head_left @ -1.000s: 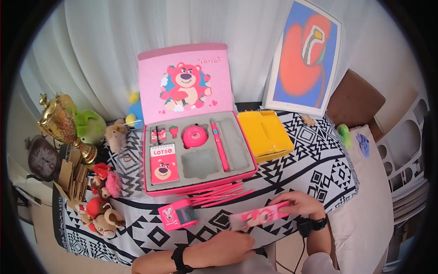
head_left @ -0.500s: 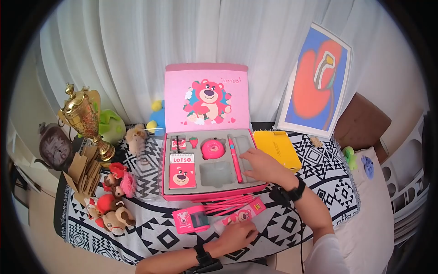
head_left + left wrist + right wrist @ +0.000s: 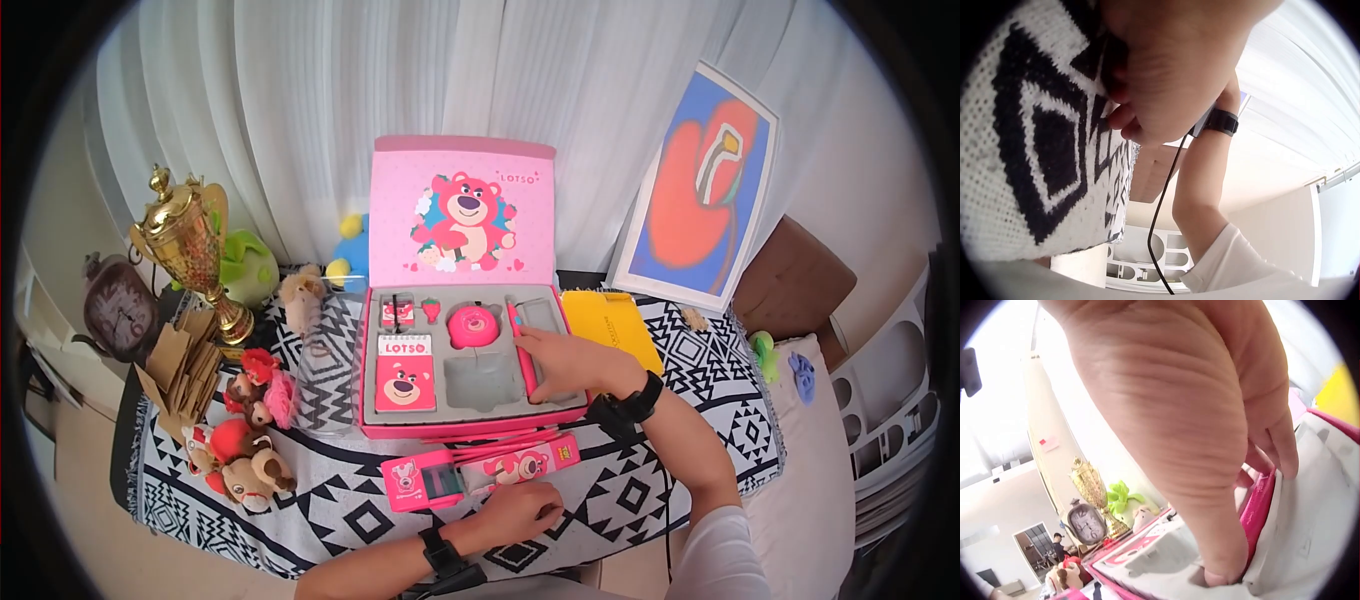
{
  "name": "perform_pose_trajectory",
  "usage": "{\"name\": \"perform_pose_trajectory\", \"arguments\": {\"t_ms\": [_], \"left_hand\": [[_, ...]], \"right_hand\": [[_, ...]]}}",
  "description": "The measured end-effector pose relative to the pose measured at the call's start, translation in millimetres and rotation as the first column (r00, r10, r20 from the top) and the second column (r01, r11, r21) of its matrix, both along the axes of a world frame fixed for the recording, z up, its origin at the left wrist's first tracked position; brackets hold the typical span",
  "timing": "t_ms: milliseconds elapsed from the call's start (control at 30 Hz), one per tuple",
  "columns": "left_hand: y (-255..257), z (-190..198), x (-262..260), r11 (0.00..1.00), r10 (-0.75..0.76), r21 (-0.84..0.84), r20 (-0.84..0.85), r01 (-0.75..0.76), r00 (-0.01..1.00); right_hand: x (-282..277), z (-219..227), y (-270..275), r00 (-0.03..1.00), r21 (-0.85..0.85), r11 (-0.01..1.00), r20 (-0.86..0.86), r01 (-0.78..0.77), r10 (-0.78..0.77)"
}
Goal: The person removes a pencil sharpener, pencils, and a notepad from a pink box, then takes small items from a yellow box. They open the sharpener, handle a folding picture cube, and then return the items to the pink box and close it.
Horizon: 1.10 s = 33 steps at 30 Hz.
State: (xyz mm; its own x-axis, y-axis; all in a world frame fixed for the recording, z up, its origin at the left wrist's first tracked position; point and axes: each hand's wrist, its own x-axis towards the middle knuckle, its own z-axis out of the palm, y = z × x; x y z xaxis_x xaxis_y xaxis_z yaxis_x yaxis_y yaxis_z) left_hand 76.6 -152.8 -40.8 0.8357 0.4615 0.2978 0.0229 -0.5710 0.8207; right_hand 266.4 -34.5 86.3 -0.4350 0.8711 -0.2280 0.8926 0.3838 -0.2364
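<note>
Gripping pink pen with right hand, left hand relaxed, notepad reading LOTSO

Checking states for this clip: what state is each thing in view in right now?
Gift box: open, lid raised.
Notepad: closed, in its compartment.
Pink pen: in its slot, gripped.
Right hand: thumb and fingers around pink pen.
Left hand: loosely curled, holding nothing.
Trophy: upright.
Framed picture: propped up, tilted.

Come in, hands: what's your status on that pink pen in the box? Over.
Right hand: fingers around pink pen, at its slot. Left hand: loosely curled at patterned cloth, empty. Box lid up, out of the way.
</note>
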Motion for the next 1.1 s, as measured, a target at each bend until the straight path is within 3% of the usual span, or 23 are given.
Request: {"name": "perform_pose_trajectory", "arguments": {"t_ms": [133, 200, 233, 300, 433, 500, 533, 600, 633, 667, 767, 800, 867, 933, 1000, 1033, 1067, 1100], "left_hand": [[1, -1, 0, 1.0, -0.015, -0.012, 0.007, 0.015, 1.0], [1, -1, 0, 1.0, -0.014, -0.011, 0.014, 0.014, 1.0], [1, 0, 0, 1.0, -0.01, 0.003, 0.027, 0.01, 1.0], [1, 1, 1, 1.0, -0.007, 0.014, 0.04, 0.006, 0.999], [-1, 3, -1, 0.999, 0.005, 0.051, 0.032, -0.006, 0.999], [-1, 12, -4, 0.997, -0.017, 0.074, 0.034, 0.015, 0.999], [-3, 13, -4, 0.998, -0.017, 0.059, 0.032, 0.015, 0.999], [-6, 12, -4, 0.99, -0.139, 0.009, 0.015, 0.138, 0.99], [-9, 12, -5, 0.991, -0.136, 0.001, 0.013, 0.136, 0.991], [-14, 13, -7, 0.968, -0.236, -0.08, 0.007, 0.236, 0.972], [-26, 15, -7, 0.899, -0.408, -0.179, -0.012, 0.4, 0.913], [-29, 16, -8, 0.861, -0.485, -0.192, -0.029, 0.471, 0.874], [-32, 24, -9, 0.861, -0.492, -0.194, -0.085, 0.47, 0.866], [-35, 33, -11, 0.849, -0.528, -0.085, -0.138, 0.522, 0.838], [-33, 46, -16, 0.853, -0.519, -0.014, -0.135, 0.522, 0.844], [-29, 61, -21, 0.895, -0.434, 0.075, -0.081, 0.44, 0.897], [-25, 75, -24, 0.922, -0.353, 0.161, -0.019, 0.351, 0.936], [-19, 87, -31, 0.944, -0.254, 0.204, -0.045, 0.257, 0.966]], "right_hand": [[17, 20, -2, 0.986, -0.044, 0.998, -0.163, -0.046, 0.038], [17, 40, -12, 0.935, -0.111, 0.975, -0.282, 0.19, -0.215], [22, 36, -12, 0.936, -0.112, 0.975, -0.281, 0.19, -0.215], [33, 19, -13, 0.868, 0.121, 0.936, -0.43, 0.33, -0.25], [41, -6, -35, 0.835, 0.235, 0.864, -0.457, 0.445, -0.306], [40, 0, -61, 0.761, 0.317, 0.784, -0.584, 0.533, -0.282], [41, 1, -76, 0.76, 0.304, 0.789, -0.581, 0.534, -0.291], [42, 4, -108, 0.547, -0.017, 0.829, -0.744, 0.559, -0.384], [46, 5, -125, 0.562, -0.109, 0.857, -0.713, 0.503, -0.42], [49, 5, -140, 0.58, -0.202, 0.874, -0.679, 0.442, -0.45], [46, -9, -170, 0.684, -0.247, 0.937, -0.641, 0.245, -0.348], [43, -19, -178, 0.683, -0.282, 0.923, -0.622, 0.262, -0.383], [35, -38, -187, 0.707, -0.237, 0.951, -0.638, 0.197, -0.306], [19, -44, -191, 0.703, -0.234, 0.957, -0.651, 0.173, -0.286], [1, -50, -193, 0.828, -0.101, 0.975, -0.514, 0.2, -0.223], [-4, -60, -192, 0.867, 0.075, 0.987, -0.491, 0.14, -0.086], [-11, -58, -189, 0.857, 0.086, 0.987, -0.51, 0.133, -0.071], [-17, -51, -188, 0.927, 0.096, 0.988, -0.368, 0.119, -0.076]]}}
